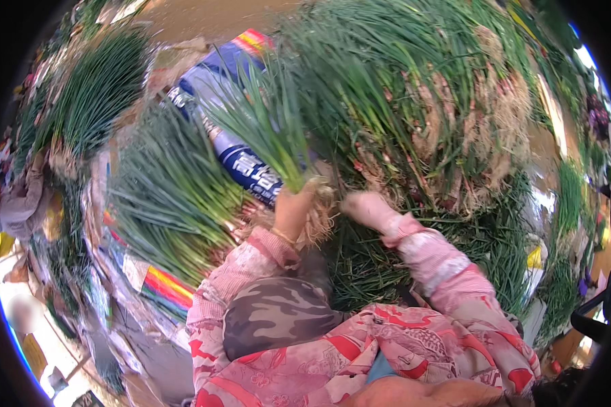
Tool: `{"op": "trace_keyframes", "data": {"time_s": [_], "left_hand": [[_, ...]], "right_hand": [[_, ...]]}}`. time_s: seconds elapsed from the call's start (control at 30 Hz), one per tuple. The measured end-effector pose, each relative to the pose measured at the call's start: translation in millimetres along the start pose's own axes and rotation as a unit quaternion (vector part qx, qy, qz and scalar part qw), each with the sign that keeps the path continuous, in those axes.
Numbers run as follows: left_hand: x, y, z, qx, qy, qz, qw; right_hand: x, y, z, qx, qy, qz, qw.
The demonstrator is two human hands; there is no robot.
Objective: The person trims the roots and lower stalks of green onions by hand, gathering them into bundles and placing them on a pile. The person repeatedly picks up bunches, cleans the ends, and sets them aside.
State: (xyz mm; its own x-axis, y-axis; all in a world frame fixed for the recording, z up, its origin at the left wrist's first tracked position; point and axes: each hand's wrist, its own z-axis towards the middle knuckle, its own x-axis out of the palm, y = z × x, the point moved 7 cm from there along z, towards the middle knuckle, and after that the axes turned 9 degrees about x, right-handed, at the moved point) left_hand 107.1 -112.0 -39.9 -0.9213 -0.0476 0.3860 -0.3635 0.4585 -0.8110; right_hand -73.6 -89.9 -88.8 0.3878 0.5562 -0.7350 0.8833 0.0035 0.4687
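My left hand [291, 213] is closed around a small bunch of spring onions [280, 132], with the green leaves fanning up and away from me. Its pale, stringy roots [322, 216] stick out toward the right. Just right of those roots is my right hand [369, 208], blurred, with fingers that look curled; whether they pinch anything cannot be made out. A neat pile of spring onions [175, 188] lies to the left of my left hand, on a printed plastic sack [249, 165]. Beyond my right hand spreads a large heap of spring onions [397, 112] with reddish stems and tangled dry roots.
Loose green leaves [371, 274] cover the ground between my arms. My camouflage-clad knee [280, 315] rises close below my left forearm. At the far left, another person's sleeved arm [23, 196] is beside a separate bunch of spring onions [99, 96]. Bare brown ground [219, 18] shows at the top.
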Motion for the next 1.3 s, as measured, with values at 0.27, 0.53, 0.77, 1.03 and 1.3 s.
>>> {"op": "trace_keyframes", "data": {"time_s": [0.27,0.53,0.77,1.03,1.3], "left_hand": [[13,-101,-8,0.015,0.083,-0.004,0.996],[-123,-163,16,0.105,-0.054,-0.194,0.974],[-176,-83,33,-0.029,-0.100,-0.150,0.983],[-147,-96,8,0.005,-0.001,-0.200,0.980],[-47,-155,-56,0.057,0.286,-0.192,0.937]], "right_hand": [[-55,63,17,-0.001,-0.079,0.232,0.969],[21,246,80,-0.248,0.025,-0.201,0.947],[17,166,53,-0.239,0.034,-0.009,0.970],[-19,40,-58,-0.069,0.276,-0.195,0.939],[-126,241,31,-0.313,-0.213,0.166,0.911]]}}
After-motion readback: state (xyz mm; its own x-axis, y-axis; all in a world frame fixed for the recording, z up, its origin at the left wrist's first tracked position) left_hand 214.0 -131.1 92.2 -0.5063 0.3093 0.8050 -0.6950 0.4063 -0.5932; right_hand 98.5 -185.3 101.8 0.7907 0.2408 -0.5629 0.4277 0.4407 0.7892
